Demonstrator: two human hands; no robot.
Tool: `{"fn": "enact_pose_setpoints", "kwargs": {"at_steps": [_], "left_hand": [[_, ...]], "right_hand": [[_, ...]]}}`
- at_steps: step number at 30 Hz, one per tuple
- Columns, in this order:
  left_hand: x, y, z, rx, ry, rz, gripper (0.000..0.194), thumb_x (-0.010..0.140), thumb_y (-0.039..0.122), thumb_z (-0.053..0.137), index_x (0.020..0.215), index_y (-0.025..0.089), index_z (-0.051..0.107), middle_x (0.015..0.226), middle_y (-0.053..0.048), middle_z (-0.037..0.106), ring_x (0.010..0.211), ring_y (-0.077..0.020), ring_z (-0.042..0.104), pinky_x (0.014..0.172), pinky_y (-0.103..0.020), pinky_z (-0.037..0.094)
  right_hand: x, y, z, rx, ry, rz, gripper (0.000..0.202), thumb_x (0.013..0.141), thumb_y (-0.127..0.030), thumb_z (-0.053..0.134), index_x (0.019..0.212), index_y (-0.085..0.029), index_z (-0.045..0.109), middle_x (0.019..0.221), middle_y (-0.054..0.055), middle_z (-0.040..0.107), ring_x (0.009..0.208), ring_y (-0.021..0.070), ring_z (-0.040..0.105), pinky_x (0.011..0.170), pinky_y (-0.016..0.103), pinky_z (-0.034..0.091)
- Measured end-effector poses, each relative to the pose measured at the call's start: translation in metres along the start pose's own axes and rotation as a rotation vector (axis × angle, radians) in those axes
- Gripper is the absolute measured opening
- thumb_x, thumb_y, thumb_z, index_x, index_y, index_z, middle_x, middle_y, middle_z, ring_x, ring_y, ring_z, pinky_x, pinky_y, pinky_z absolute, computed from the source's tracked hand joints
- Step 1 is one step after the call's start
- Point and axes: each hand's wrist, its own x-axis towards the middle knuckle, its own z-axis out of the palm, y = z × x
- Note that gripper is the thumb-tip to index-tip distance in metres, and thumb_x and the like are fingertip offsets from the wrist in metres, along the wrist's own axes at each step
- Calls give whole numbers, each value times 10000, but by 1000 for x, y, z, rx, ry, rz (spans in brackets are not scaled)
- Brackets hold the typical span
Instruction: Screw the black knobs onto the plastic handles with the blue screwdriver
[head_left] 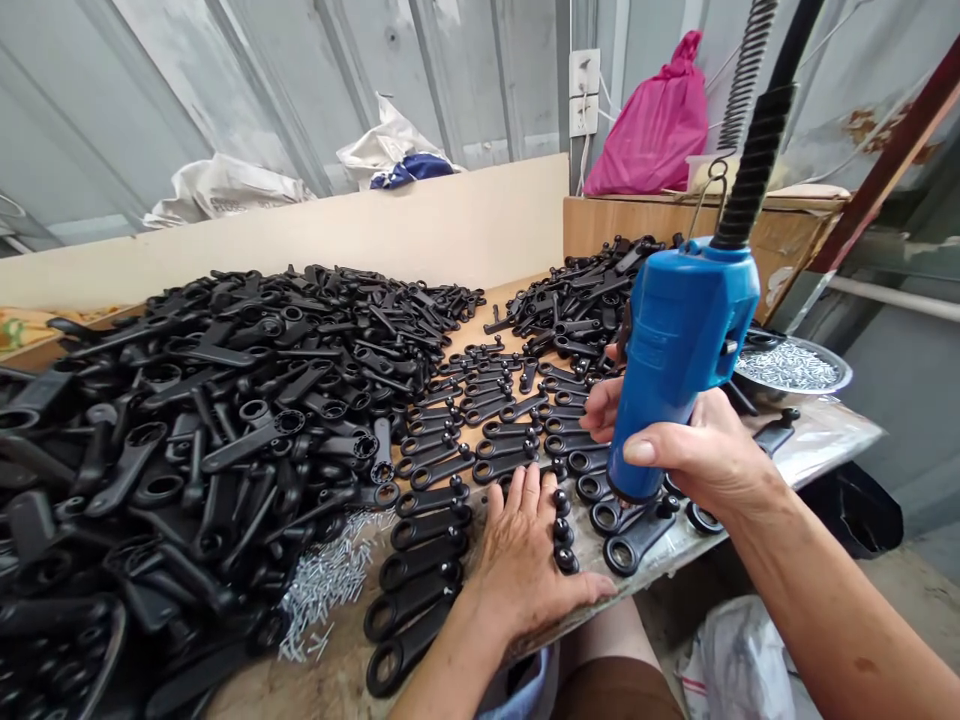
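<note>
The right hand [712, 450] wraps a smooth, blue, cylindrical driver [660, 360], upright over ring-ended black parts [634, 535] at the table's [562, 620] front edge. The left hand [517, 550] lies flat, fingers close together, on a row of parts with round knobs. Loose, shiny metal screws [326, 580] spill beside a tangled black heap [262, 380]; more fill a round metal bowl [795, 366].

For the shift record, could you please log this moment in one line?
right hand: grips blue power tool | left hand: flat over black parts
</note>
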Motion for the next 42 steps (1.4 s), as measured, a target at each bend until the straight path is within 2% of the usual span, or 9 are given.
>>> {"fn": "enact_pose_setpoints", "kwargs": {"at_steps": [4, 10, 15, 20, 24, 29, 35, 39, 42], "left_hand": [[-5, -3, 1, -32, -6, 0, 1124, 649, 791, 573, 1454, 74, 256, 1538, -175, 143, 1422, -337, 102, 1113, -609, 87], [-16, -7, 10, -55, 36, 29, 1172, 647, 864, 472, 1430, 11, 291, 1521, -221, 162, 1422, -325, 40, 1137, -529, -12], [-20, -9, 13, -135, -4, 29, 1176, 669, 852, 462, 1452, 15, 201, 1525, -206, 42, 1409, -325, -41, 1138, -518, 16], [-19, -9, 15, -166, -28, 64, 1190, 665, 834, 497, 1462, 44, 102, 1515, -183, -37, 1403, -311, -79, 1132, -516, 6], [-19, -9, 19, -173, -11, 66, 1216, 643, 838, 513, 1459, 37, 99, 1506, -198, -38, 1392, -333, -91, 1126, -530, -3], [-17, -11, 22, -202, -2, 65, 1233, 623, 849, 517, 1460, 39, 113, 1504, -193, -46, 1388, -341, -102, 1123, -549, 18], [-16, -11, 26, -215, 1, 72, 1234, 628, 850, 511, 1453, 33, 92, 1491, -192, -82, 1384, -341, -120, 1116, -557, 26], [-17, -11, 27, -234, -4, 79, 1217, 635, 845, 510, 1454, 44, 98, 1492, -191, -74, 1386, -336, -119, 1114, -556, 23], [-16, -11, 25, -242, -20, 83, 1218, 638, 842, 511, 1451, 36, 96, 1487, -193, -86, 1383, -341, -122, 1111, -562, 18]], "right_hand": [[-1, 0, 11, 6, -19, -30, 303, 490, -384, 817, 659, -165, 693, 693, 25, 645, 605, 163, 586, 534, 281, 502], [-1, 4, 31, 30, 128, -157, 261, 526, -377, 793, 654, -176, 686, 672, 13, 635, 584, 169, 578, 483, 287, 479], [3, 17, 43, 30, 199, -276, 208, 581, -344, 768, 680, -192, 667, 680, 3, 648, 590, 164, 575, 505, 293, 473], [11, 28, 51, -17, 216, -326, 268, 617, -405, 756, 713, -185, 635, 648, 7, 640, 555, 157, 548, 508, 301, 453], [16, 27, 57, -7, 224, -381, 398, 602, -450, 780, 861, -202, 608, 693, -2, 637, 571, 185, 589, 525, 322, 461], [20, 24, 63, -26, 207, -353, 525, 595, -498, 786, 994, -225, 582, 695, -9, 623, 575, 191, 590, 526, 326, 460], [20, 27, 63, -60, 189, -318, 439, 587, -517, 789, 849, -216, 605, 695, -1, 618, 579, 186, 578, 511, 316, 451], [20, 26, 65, -43, 185, -330, 454, 579, -467, 807, 904, -220, 609, 677, -13, 630, 567, 178, 574, 537, 318, 458], [19, 25, 67, -59, 188, -328, 414, 575, -440, 810, 859, -215, 609, 676, -14, 633, 562, 173, 574, 531, 312, 456]]}}
